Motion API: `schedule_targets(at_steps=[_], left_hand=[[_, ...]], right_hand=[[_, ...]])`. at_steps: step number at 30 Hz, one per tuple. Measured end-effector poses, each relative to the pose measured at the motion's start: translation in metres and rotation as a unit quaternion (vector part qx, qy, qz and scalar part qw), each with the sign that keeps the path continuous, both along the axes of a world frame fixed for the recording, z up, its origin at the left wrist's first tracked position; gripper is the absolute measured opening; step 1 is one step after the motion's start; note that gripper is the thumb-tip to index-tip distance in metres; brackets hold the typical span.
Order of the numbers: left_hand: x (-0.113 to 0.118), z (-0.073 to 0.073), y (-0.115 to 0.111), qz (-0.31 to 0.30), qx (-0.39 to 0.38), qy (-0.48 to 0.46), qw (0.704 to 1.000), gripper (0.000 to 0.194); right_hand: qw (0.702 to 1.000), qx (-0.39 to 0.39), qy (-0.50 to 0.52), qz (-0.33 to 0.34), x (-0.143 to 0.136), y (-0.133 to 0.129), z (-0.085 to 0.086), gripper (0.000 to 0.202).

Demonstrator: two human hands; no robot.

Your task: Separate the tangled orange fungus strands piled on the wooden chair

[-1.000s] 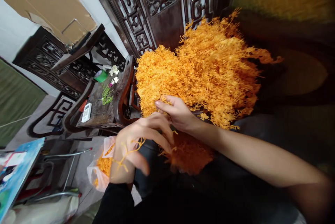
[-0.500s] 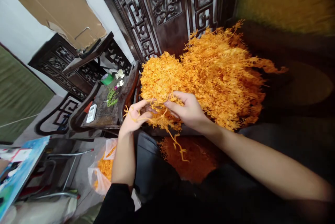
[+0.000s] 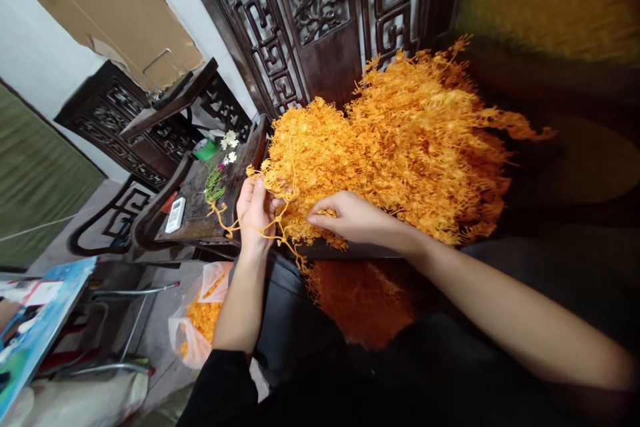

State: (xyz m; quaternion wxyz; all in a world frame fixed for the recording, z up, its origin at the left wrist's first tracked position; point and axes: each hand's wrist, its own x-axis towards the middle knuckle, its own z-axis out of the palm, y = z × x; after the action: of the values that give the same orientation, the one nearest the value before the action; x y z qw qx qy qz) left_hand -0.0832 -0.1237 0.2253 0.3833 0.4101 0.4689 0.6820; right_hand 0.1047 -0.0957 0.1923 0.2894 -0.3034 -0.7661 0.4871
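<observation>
A big heap of orange, thin branching strands (image 3: pixel 425 147) fills the middle of the view, with a lighter mound at its left end. At that left end, my left hand (image 3: pixel 254 214) is closed, thumb against fingers, on a strand (image 3: pixel 287 234). Loose ends of the strand trail across the wrist and hang below it. My right hand (image 3: pixel 350 217) is just in front of the mound, apart from my left. A small gap shows between its thumb and forefinger, and no strand is visible there; its other fingers are hidden.
Left of the heap, a dark wooden chair seat (image 3: pixel 193 214) carries a white remote (image 3: pixel 175 215), green stems (image 3: pixel 214 184), white flowers (image 3: pixel 229 140) and green tape (image 3: pixel 205 149). A plastic bag (image 3: pixel 187 340) of orange pieces stands on the floor. Carved wood panels (image 3: pixel 325 60) rise behind.
My left hand has moved up and slightly left with the strand, its loose end swinging left. My right hand has come away from the strand, so the hands are farther apart.
</observation>
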Motion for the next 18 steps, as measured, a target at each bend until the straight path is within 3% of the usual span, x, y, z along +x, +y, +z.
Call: schedule_targets(at_steps=[2, 4, 7, 9, 11, 15, 16, 18], left_hand=[[0.000, 0.001, 0.000, -0.008, -0.008, -0.001, 1.000, 0.040], [-0.001, -0.001, -0.002, -0.022, -0.015, 0.022, 0.999, 0.035], [-0.002, -0.007, -0.006, -0.031, -0.009, 0.082, 0.996, 0.029], [0.000, -0.010, -0.010, -0.040, -0.004, 0.133, 0.990, 0.029], [0.004, -0.011, -0.013, -0.063, -0.013, 0.190, 0.980, 0.030], [0.010, -0.008, -0.019, -0.119, -0.038, 0.287, 0.950, 0.030], [0.011, -0.007, -0.020, -0.124, -0.044, 0.299, 0.945, 0.030], [0.011, -0.006, -0.021, -0.118, -0.057, 0.289, 0.948, 0.030]], right_hand=[[0.998, -0.038, -0.048, -0.021, 0.007, 0.008, -0.001, 0.028], [0.992, -0.069, -0.049, -0.095, 0.019, 0.017, 0.003, 0.029], [0.973, -0.019, 0.060, -0.223, 0.039, 0.027, 0.017, 0.028], [0.955, 0.030, 0.135, -0.261, 0.047, 0.025, 0.028, 0.031], [0.957, 0.054, 0.161, -0.235, 0.046, 0.017, 0.035, 0.033], [0.985, 0.070, 0.136, -0.083, 0.029, 0.002, 0.032, 0.031], [0.983, 0.076, 0.141, -0.084, 0.026, 0.003, 0.029, 0.029], [0.963, 0.075, 0.191, -0.177, 0.027, 0.011, 0.025, 0.033]])
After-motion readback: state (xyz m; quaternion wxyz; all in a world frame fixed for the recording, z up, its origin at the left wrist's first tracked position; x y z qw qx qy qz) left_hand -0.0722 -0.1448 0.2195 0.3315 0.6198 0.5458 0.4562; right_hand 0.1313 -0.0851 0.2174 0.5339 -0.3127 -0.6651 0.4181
